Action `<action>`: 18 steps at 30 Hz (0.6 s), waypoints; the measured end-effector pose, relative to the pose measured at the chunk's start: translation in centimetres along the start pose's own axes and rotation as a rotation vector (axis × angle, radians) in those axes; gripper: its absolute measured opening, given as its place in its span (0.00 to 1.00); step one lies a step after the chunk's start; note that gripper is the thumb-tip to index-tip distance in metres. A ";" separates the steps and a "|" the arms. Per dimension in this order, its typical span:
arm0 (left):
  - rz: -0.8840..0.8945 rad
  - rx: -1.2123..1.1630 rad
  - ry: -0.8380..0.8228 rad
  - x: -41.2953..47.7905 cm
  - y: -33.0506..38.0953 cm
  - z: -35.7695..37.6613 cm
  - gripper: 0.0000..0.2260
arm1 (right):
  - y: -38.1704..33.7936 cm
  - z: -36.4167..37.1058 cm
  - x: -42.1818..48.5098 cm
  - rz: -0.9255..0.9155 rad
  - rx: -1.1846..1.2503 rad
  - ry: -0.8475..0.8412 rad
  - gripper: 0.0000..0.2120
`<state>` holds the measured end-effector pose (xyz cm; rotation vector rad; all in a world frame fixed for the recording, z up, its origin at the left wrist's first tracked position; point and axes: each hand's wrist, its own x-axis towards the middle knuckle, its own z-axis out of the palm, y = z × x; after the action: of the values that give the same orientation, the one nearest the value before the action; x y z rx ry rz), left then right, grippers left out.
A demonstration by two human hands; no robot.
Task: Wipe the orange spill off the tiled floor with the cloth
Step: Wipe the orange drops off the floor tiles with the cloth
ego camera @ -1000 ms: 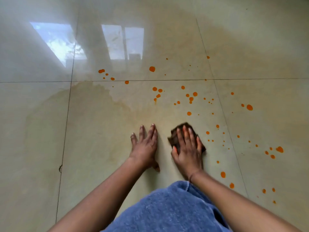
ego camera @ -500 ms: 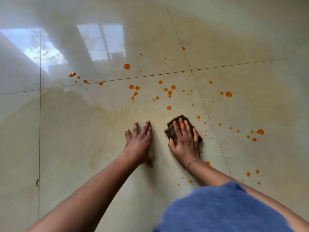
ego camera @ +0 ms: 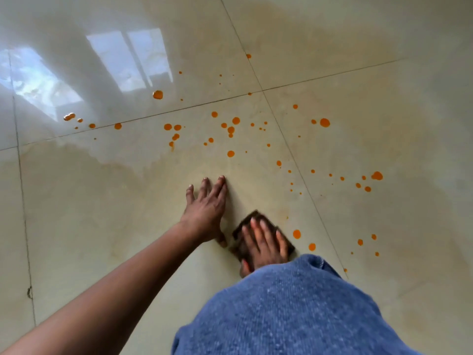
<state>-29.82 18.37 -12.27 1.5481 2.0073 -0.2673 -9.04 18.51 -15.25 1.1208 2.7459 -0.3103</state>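
Filling the near edge of the view, a blue woven garment (ego camera: 294, 311) with a coarse, flecked texture hides the right wrist. Just beyond it, the right hand (ego camera: 266, 245) lies flat, fingers straight and close together, pressing on the cloth (ego camera: 239, 231). The cloth is a dark brown, roughly square pad lying on the tiled floor (ego camera: 102, 213); motion blur softens both hand and cloth. Just to its left, the left hand (ego camera: 206, 208) is planted palm-down on bare tile, fingers straight and slightly spread, holding nothing. The orange spill (ego camera: 297, 233) consists of round, glossy droplets of varied size. Two sit just right of the cloth; the rest scatter farther out across the thin dark grout lines (ego camera: 179, 108). The tiles are large, cream and polished, and a dull film with an irregular edge covers the near area. Farthest out, a window reflection (ego camera: 133, 60) shows in the gloss.
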 end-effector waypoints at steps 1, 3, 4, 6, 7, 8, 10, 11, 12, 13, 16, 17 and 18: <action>0.005 0.010 -0.009 0.0 0.0 -0.1 0.64 | 0.8 0.3 -1.5 -0.051 -0.043 -0.003 0.37; 0.028 0.034 -0.012 -0.1 0.1 0.1 0.65 | 2.1 -0.4 -0.4 -0.071 -0.055 0.010 0.36; 0.038 0.035 -0.011 -0.1 0.3 0.2 0.65 | 2.6 -1.1 1.6 0.003 -0.027 0.064 0.34; 0.059 0.036 -0.014 0.3 0.6 0.3 0.66 | 2.4 -1.9 4.0 0.183 0.057 0.087 0.34; 0.075 0.048 -0.014 0.5 0.7 0.3 0.66 | 2.0 -1.5 3.4 0.193 0.066 0.096 0.34; 0.079 0.058 -0.014 0.7 0.7 0.3 0.66 | 1.3 -0.9 2.0 0.141 0.070 0.079 0.34; 0.077 0.058 -0.031 0.6 0.7 0.3 0.66 | 1.1 0.3 -1.9 -0.038 0.033 0.036 0.35; 0.076 0.051 -0.035 0.5 0.7 0.3 0.66 | 2.0 0.4 -2.4 -0.105 0.015 0.040 0.35; 0.077 0.047 -0.037 0.5 0.7 0.2 0.66 | 2.7 -0.1 -1.7 -0.102 0.018 0.038 0.35; 0.079 0.046 -0.050 0.4 0.8 0.2 0.66 | 3.3 -0.5 -0.3 -0.014 0.001 0.073 0.34; 0.072 0.024 -0.075 0.5 1.0 0.1 0.66 | 4.4 -0.6 0.5 0.278 0.082 0.112 0.34; 0.067 0.024 -0.091 0.6 1.1 -0.1 0.66 | 4.5 0.0 -0.8 0.257 0.070 0.119 0.35; 0.061 0.024 -0.115 0.6 1.3 -0.3 0.66 | 4.7 0.8 -2.7 0.221 0.050 0.111 0.36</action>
<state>-28.75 19.41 -12.14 1.5701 1.8715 -0.3490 -3.80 19.81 -16.06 1.4811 2.6852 -0.2966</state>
